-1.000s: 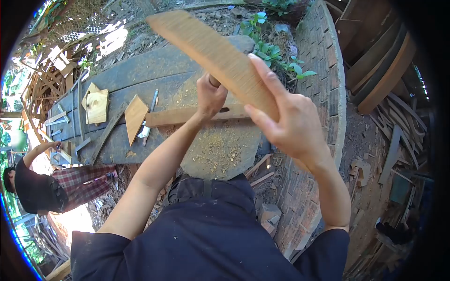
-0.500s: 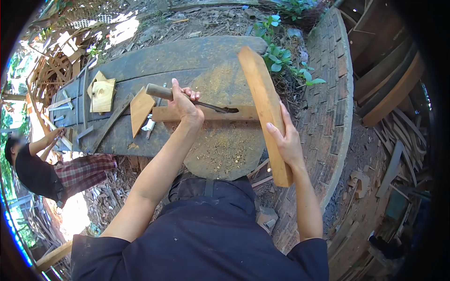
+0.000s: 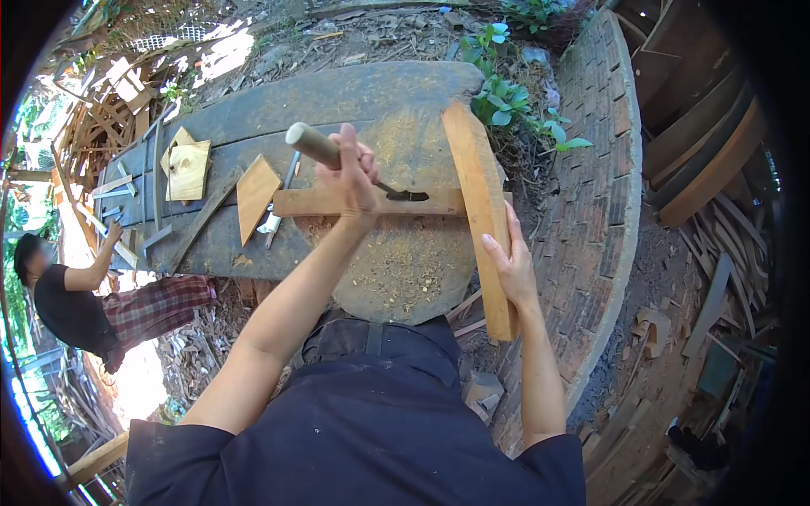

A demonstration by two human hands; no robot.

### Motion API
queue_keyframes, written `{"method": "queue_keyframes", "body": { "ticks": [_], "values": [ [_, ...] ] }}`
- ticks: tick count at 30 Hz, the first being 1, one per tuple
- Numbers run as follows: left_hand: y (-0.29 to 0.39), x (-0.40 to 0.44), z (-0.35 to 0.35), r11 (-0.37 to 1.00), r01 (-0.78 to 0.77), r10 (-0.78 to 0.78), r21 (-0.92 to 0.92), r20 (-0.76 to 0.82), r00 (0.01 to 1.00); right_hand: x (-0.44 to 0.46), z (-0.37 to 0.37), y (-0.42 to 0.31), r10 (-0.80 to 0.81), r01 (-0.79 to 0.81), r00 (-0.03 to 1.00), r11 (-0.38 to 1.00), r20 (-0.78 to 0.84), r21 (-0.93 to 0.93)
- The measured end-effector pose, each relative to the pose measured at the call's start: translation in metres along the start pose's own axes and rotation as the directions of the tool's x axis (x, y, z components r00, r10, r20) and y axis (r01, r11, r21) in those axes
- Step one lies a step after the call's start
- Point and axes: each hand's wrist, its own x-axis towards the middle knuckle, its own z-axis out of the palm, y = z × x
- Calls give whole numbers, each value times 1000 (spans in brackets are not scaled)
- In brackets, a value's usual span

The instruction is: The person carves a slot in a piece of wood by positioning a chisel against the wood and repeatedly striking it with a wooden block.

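Note:
My left hand (image 3: 353, 173) is closed around a chisel (image 3: 314, 143) with a round wooden handle. The handle tilts up toward the left, and the dark blade's tip sits at a dark slot in a narrow wooden bar (image 3: 321, 203). That bar lies across a round, chip-covered wooden slab (image 3: 396, 295) in front of my body. In my right hand (image 3: 513, 266) is a long, thick wooden block (image 3: 474, 169), thumb on its top face and fingers along its right side. The block crosses over the bar's right end.
On the dark plank bench (image 3: 337, 93) lie a pointed wood piece (image 3: 257, 198), a square wood piece (image 3: 187, 169) and several strips. A brick ledge (image 3: 591, 194) runs along the right. Another person (image 3: 67, 304) works at the bench's far left.
My left hand has tipped the chisel handle up to a steeper angle, its tip still at the slot. The wooden block's far end has come lower and slightly right. The other person's arm has shifted.

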Motion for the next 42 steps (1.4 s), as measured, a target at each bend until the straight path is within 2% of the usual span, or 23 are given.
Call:
{"method": "queue_keyframes", "body": {
  "ticks": [2,8,11,12,14,15,16,18,19,21,22,24,26,28,29,30,32,33,34,36,37,39,42],
  "values": [
    [-12,-4,14,952,163,-211,-260,-167,963,-2,2,-3,22,-22,1000,1000,6,0],
    [-7,12,-8,901,242,-366,-359,-333,869,-2,0,-6,76,-76,997,997,10,4],
    [18,10,-19,990,68,-76,-125,-63,995,-5,0,-3,67,-67,998,998,3,11],
    [22,7,-20,990,65,-74,-125,-67,995,-4,0,-5,62,-62,998,998,4,11],
    [30,7,-20,950,-183,87,253,348,933,-3,1,0,32,-32,999,999,-2,10],
    [36,7,-18,949,-190,95,252,346,934,-2,2,-2,11,-11,1000,1000,-11,8],
    [39,6,-15,842,-382,104,380,582,807,-1,2,-3,7,-6,1000,1000,-12,7],
    [40,-2,-11,515,-753,-80,409,898,433,-4,0,-6,87,-87,996,996,17,-3],
    [32,-10,-16,513,-752,-77,413,895,439,-5,0,-5,83,-83,996,997,22,-5],
    [3,-19,-31,83,-828,-385,554,785,486,-4,1,-4,73,-73,997,997,-1,19],
    [-3,-16,-34,85,-832,-379,548,790,481,-4,2,-4,69,-69,998,997,-9,17],
    [-6,-7,-32,-37,-843,-604,537,660,447,-5,2,-4,62,-61,998,995,-3,79],
    [3,0,-29,21,-834,-605,552,671,429,-6,-7,-7,82,-84,996,971,17,225],
    [30,6,-16,242,-709,-804,663,546,236,-13,-14,-22,114,-128,992,919,59,373],
    [17,24,-25,422,-645,-809,637,586,50,-19,-23,-34,140,-153,988,879,64,451],
    [17,25,-29,426,-641,-810,638,585,45,-22,-31,-45,161,-171,985,834,66,525],
    [18,30,-31,440,-421,-885,793,461,-57,-27,-41,-50,163,-168,985,832,57,528],
    [13,29,-34,412,-470,-892,780,451,-32,-29,-44,-51,148,-154,988,854,52,496],
    [15,17,-36,410,-641,-813,649,579,66,-31,-46,-51,135,-141,990,875,46,464],
    [27,-4,-33,41,-839,-718,542,600,353,-37,-45,-46,130,-133,991,897,35,422],
    [27,-9,-40,40,-838,-716,544,601,356,-38,-43,-43,119,-122,992,917,30,380],
    [28,-11,-63,4,-800,-501,599,694,517,-44,-38,-38,114,-117,993,926,31,360],
    [40,-28,-90,-69,-808,-446,586,706,550,-50,-32,-34,126,-129,991,927,33,352]
  ]
}}
